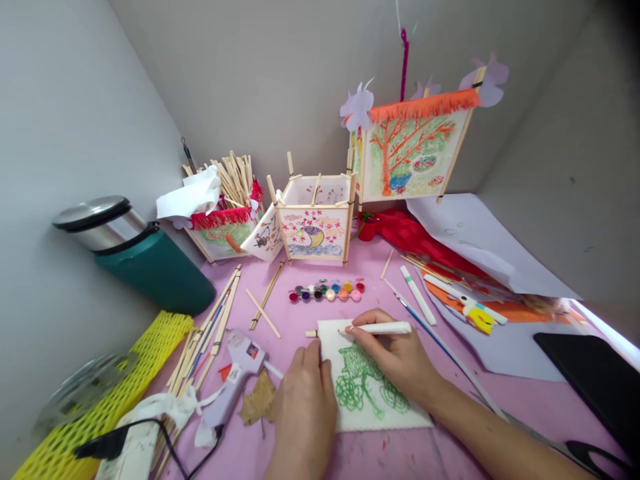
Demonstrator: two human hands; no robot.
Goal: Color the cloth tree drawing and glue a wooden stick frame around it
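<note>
A white sheet point(383, 420) with a green drawing lies on the pink table in front of me. My right hand point(395, 353) is closed around a white marker point(385, 328), with its tip over the upper part of the sheet. My left hand point(305, 407) holds the sheet's left edge, fingers bent and thumb on the paper. Just past its fingertips is a small pale wooden piece point(311, 333) with a dark band. A dry leaf point(260, 400) and a lilac hot glue gun point(235, 380) lie to the left of that hand.
Paint pots point(327, 292) stand beyond the sheet, before a stick-framed paper lantern point(315, 230). Another lantern point(415, 153) hangs at right. A green bottle point(145, 260) and wooden sticks point(215, 333) are at left. A paintbrush point(425, 323), a capped marker point(418, 295) and scissors point(580, 453) lie at right.
</note>
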